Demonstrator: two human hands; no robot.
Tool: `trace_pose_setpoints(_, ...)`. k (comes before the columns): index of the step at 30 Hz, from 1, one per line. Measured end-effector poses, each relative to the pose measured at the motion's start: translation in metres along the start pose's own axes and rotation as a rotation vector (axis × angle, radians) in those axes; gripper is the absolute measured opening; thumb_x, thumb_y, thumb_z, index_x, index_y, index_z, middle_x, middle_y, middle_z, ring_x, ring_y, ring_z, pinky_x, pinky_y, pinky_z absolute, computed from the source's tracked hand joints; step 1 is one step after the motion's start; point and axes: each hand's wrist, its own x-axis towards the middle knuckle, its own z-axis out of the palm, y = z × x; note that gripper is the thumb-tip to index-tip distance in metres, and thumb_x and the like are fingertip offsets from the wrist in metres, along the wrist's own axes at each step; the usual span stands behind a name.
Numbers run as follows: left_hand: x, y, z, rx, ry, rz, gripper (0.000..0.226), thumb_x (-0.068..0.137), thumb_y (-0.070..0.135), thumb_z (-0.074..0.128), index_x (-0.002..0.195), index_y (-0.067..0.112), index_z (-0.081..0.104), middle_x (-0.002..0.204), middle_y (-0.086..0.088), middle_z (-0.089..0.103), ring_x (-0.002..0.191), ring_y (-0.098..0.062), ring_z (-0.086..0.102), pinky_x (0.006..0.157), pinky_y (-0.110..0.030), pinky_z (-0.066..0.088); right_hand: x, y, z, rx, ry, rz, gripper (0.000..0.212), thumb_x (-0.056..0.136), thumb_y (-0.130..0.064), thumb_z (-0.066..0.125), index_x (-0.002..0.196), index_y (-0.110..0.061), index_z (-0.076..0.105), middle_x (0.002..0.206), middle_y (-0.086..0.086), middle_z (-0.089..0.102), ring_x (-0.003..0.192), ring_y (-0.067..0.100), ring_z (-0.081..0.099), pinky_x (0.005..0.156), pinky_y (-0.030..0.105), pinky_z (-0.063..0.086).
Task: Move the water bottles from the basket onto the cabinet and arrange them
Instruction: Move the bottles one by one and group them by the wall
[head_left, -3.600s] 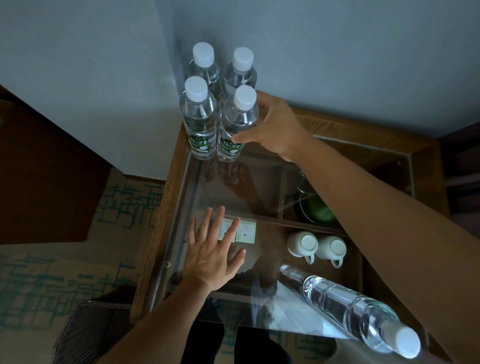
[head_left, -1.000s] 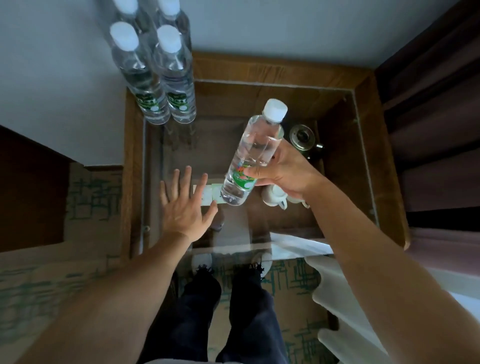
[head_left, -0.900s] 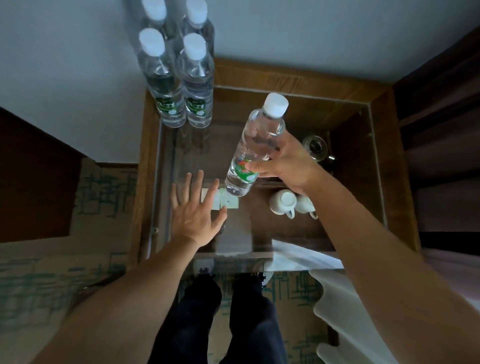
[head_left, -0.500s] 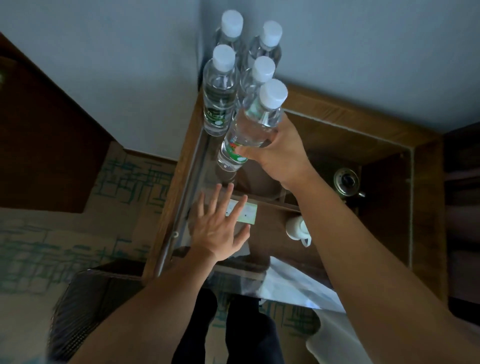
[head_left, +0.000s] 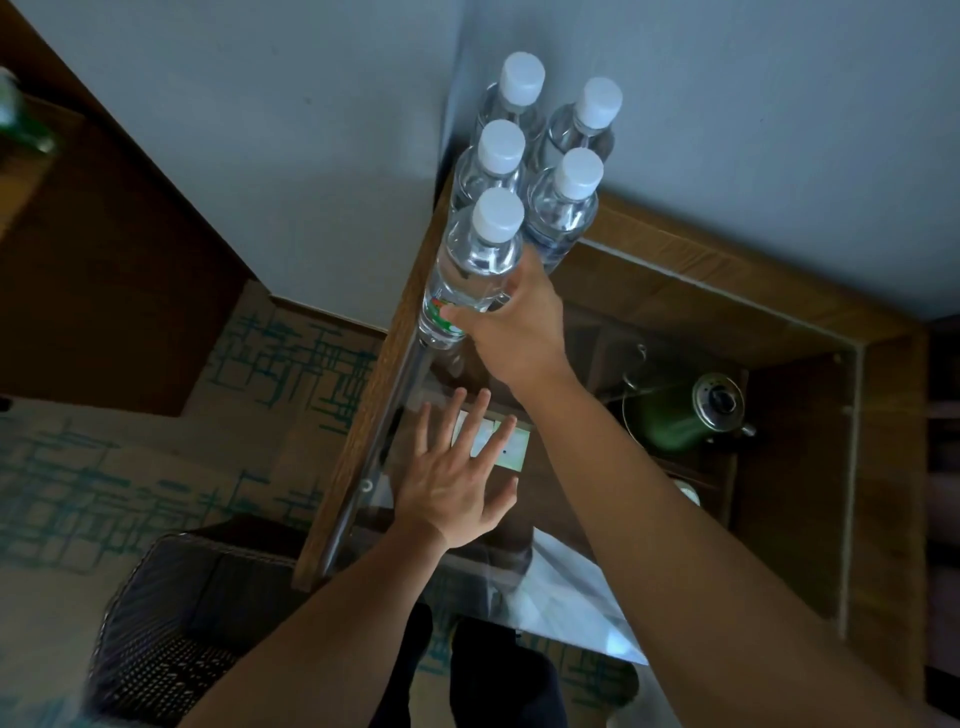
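The bottle (head_left: 470, 270) in the right hand (head_left: 511, 325) carries a label with green, red and white colours near its lower part, but the writing on it is too small to read. Five water bottles are in view, each clear with a white cap: four standing bottles (head_left: 563, 213) make a two-by-two group in the far left corner of the cabinet (head_left: 649, 244), against the wall, and the fifth is the held one, upright and just in front of the left pair. The grip of the right hand is closed around the lower half of this bottle, fingers over the label, thumb on the other side; I cannot tell if its base touches the glass tabletop (head_left: 675, 332). The left hand (head_left: 457, 483) lies flat on the glass with its fingers spread wide, holding nothing. Under the glass one green kettle (head_left: 691, 415) and a pale card (head_left: 498, 449) are seen. One dark woven basket (head_left: 176, 623) stands on the carpet at lower left, beside the cabinet.
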Motion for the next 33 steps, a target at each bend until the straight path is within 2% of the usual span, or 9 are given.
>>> trace_pose_setpoints(2,0.000,0.000,0.000,-0.005,0.006,0.005,0.064,0.088,0.066,0.036,0.142,0.031,0.043,0.164,-0.010,0.023,0.153,-0.034,0.012,0.117,-0.063,0.017,-0.001,0.003,0.006,0.012,0.016,-0.001,0.070,0.075,-0.010,0.085,0.135,-0.020,0.050,0.096,-0.030,0.052,0.090,-0.008,0.052,0.074,-0.005,0.037)
trace_pose_setpoints(5,-0.001,0.000,0.000,0.011,-0.025,0.010,0.069,0.088,0.069,0.032,0.147,0.033,0.035,0.166,-0.008,0.012,0.154,-0.033,0.003,0.119,-0.062,0.010,-0.003,0.005,0.012,0.008,0.046,-0.002,0.065,0.074,-0.010,0.086,0.130,-0.021,0.054,0.096,-0.027,0.056,0.091,-0.006,0.055,0.077,0.000,0.041)
trace_pose_setpoints(7,-0.001,-0.001,-0.002,0.014,-0.035,0.005,0.071,0.088,0.070,0.031,0.150,0.034,0.032,0.167,-0.008,0.009,0.154,-0.032,0.000,0.120,-0.061,0.007,-0.003,0.006,0.017,-0.001,0.079,-0.022,0.064,0.071,-0.009,0.087,0.127,-0.020,0.058,0.106,-0.017,0.060,0.097,-0.002,0.059,0.091,0.016,0.051)
trace_pose_setpoints(9,-0.001,0.000,-0.005,0.019,-0.057,0.001,0.073,0.088,0.071,0.029,0.151,0.034,0.030,0.167,-0.007,0.007,0.154,-0.032,-0.002,0.120,-0.060,0.003,-0.005,0.007,0.021,-0.053,0.118,-0.063,0.067,0.068,-0.012,0.089,0.128,-0.019,0.060,0.120,-0.004,0.057,0.110,0.011,0.059,0.101,0.033,0.052)
trace_pose_setpoints(12,-0.002,0.001,-0.010,0.023,-0.071,0.000,0.070,0.088,0.070,0.029,0.147,0.032,0.038,0.164,-0.009,0.019,0.153,-0.033,0.004,0.121,-0.060,0.002,-0.009,0.014,0.028,-0.093,0.159,-0.095,0.071,0.067,-0.016,0.090,0.129,-0.015,0.057,0.120,-0.004,0.052,0.115,0.019,0.059,0.098,0.043,0.055)
trace_pose_setpoints(15,-0.002,0.002,-0.014,0.019,-0.082,0.006,0.072,0.085,0.067,0.026,0.140,0.028,0.049,0.161,-0.010,0.029,0.152,-0.035,0.010,0.121,-0.061,0.003,-0.010,0.020,0.033,-0.124,0.179,-0.104,0.069,0.069,-0.016,0.090,0.129,-0.012,0.056,0.122,0.000,0.055,0.118,0.022,0.058,0.099,0.044,0.054)
trace_pose_setpoints(19,-0.003,0.003,-0.017,0.014,-0.022,0.011,0.073,0.080,0.064,0.026,0.133,0.025,0.058,0.151,-0.011,0.044,0.148,-0.037,0.026,0.118,-0.063,0.016,-0.008,0.025,0.041,-0.149,0.178,-0.067,0.057,0.072,-0.017,0.087,0.121,-0.007,0.060,0.120,0.007,0.063,0.118,0.026,0.059,0.101,0.047,0.051)
trace_pose_setpoints(29,-0.002,0.001,-0.010,0.033,-0.075,0.000,0.069,0.089,0.070,0.025,0.147,0.034,0.036,0.166,-0.007,0.013,0.154,-0.031,-0.004,0.119,-0.060,0.001,0.003,0.031,0.033,-0.150,0.104,-0.034,0.039,0.078,-0.009,0.081,0.113,-0.015,0.065,0.109,0.000,0.072,0.107,0.018,0.065,0.098,0.038,0.053)
trace_pose_setpoints(33,-0.002,0.001,-0.010,0.009,-0.069,0.013,0.068,0.086,0.067,0.030,0.141,0.029,0.047,0.161,-0.011,0.029,0.153,-0.035,0.007,0.119,-0.063,0.008,0.003,0.035,0.039,-0.158,0.142,-0.050,0.044,0.080,-0.008,0.080,0.121,-0.013,0.063,0.115,0.003,0.070,0.112,0.021,0.063,0.101,0.042,0.052)
